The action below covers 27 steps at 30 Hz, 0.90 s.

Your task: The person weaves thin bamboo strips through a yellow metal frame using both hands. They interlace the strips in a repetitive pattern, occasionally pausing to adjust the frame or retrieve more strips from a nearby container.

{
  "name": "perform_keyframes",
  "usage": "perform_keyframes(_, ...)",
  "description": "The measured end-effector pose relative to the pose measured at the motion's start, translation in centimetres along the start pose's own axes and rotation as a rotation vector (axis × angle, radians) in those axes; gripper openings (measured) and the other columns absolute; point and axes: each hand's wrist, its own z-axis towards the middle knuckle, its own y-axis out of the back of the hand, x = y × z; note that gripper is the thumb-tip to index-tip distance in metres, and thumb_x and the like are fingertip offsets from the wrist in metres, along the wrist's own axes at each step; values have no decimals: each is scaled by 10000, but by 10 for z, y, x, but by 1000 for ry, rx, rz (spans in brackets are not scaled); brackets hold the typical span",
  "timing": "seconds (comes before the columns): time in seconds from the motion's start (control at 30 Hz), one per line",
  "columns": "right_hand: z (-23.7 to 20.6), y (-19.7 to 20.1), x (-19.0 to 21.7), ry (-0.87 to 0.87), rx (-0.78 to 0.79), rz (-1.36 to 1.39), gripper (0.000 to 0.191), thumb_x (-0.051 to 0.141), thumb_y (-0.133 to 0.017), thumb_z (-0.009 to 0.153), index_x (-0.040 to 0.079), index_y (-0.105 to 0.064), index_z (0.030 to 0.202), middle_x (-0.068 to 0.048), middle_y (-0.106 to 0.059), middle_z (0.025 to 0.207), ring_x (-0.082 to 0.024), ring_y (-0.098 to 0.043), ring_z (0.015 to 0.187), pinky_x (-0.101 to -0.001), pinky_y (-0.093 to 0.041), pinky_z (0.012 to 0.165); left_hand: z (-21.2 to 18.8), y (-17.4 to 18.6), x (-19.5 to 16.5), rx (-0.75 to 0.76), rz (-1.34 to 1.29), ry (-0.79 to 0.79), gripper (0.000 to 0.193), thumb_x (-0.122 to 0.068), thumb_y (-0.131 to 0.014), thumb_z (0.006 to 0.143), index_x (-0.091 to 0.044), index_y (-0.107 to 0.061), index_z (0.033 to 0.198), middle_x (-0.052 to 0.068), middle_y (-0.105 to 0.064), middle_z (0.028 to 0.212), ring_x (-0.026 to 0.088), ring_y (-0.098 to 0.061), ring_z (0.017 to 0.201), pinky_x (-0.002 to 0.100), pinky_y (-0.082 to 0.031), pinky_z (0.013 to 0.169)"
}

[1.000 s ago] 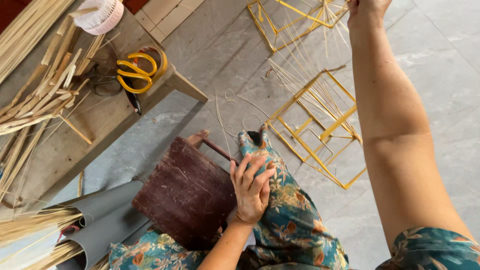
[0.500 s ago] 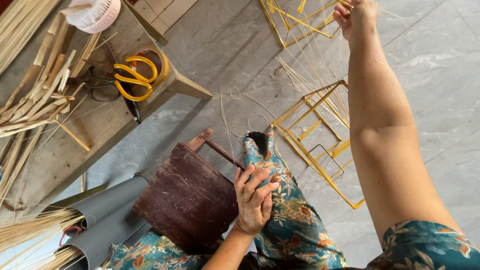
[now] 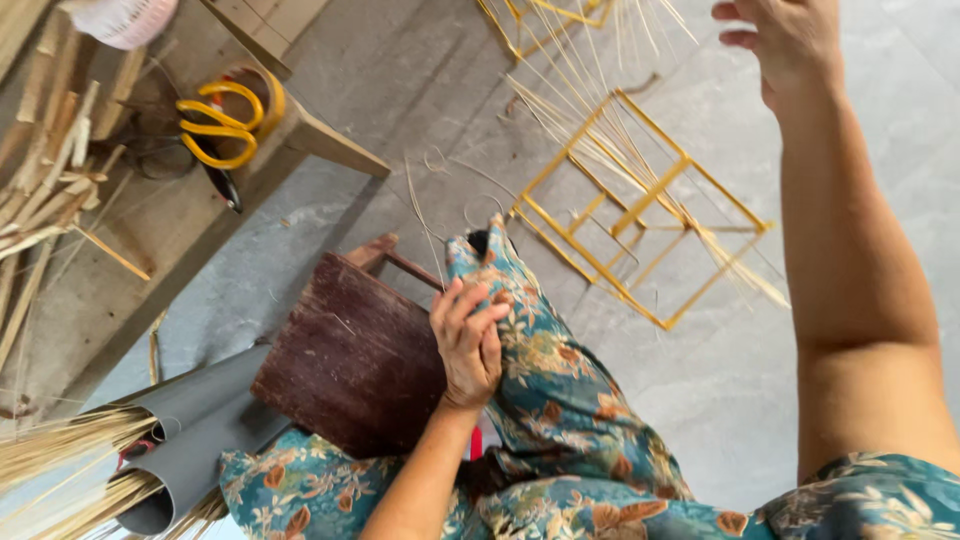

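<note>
While seen from above, nearest things first:

Grey tubes [image 3: 195,435]: two, lying side by side at 8 o'clock, open ends stuffed with pale straw-coloured splints [image 3: 60,455].

Left hand [image 3: 468,340]: one, at centre, palm down on the floral-clothed knee [image 3: 545,400], fingers bent and pressed onto the cloth; whether a thin strand is pinched beneath, cannot tell.

Stool [image 3: 350,355]: one, dark reddish wood, just at 9 o'clock of left hand, touching the floral cloth, one corner over the grey tubes.

Right arm: one, bare, running from 5 o'clock up to 1 o'clock.

Right hand [image 3: 790,40]: one, raised at 1 o'clock, partly cut by the top edge, fingers loosely curled; thin strips fan out just at its 9 o'clock side, actual grip not clear.

Thin strips [image 3: 640,170]: a loose bundle, too many and too fine to count, slanting from 12 o'clock down toward 3 o'clock, crossing over the yellow frame.

Yellow frame [image 3: 650,195]: one whole box-shaped frame of sticks on the grey floor at 1 o'clock of left hand; parts of another at 12 o'clock by the top edge.

Workbench [image 3: 150,230]: one, wooden, at 10 o'clock.

Scissors [image 3: 220,130]: one pair, yellow handles, on the workbench.

Bamboo pieces [image 3: 50,180]: a scattered heap, uncounted, at 9 to 10 o'clock on the workbench.

Pink-white container [image 3: 125,18]: one, at 11 o'clock, cut by the edge.
</note>
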Motion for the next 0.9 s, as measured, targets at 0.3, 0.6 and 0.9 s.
perform_keyframes(0.3,-240,7,16,-290,86,95,255,139,-576,1075,20,-690,1269,-94,-749,1091,-132,-697,892,-256,-545,725,-7,-1,-14,-6,-64,-35,190,-90,-548,1036,-113,-664,1185,97,-559,1426,384,-427,1430,502,-350,1220)
perform_keyframes(0.6,-205,-54,-53,-487,-53,210,436,220,-649,1003,28,-545,1381,-135,-746,1116,-144,-641,613,-265,-500,510,-12,-5,-29,-56,-47,-54,173,-90,-569,1048,-134,-686,1168,58,-585,1402,366,-458,1418,474,-374,1206)
perform_keyframes(0.9,-172,-86,-73,-598,110,533,286,118,-603,1009,116,-554,1290,-161,-751,979,-110,-656,618,-247,-543,543,-21,10,-27,-143,25,-51,163,-88,-593,1038,-141,-694,1154,44,-600,1381,356,-482,1392,464,-387,1185)
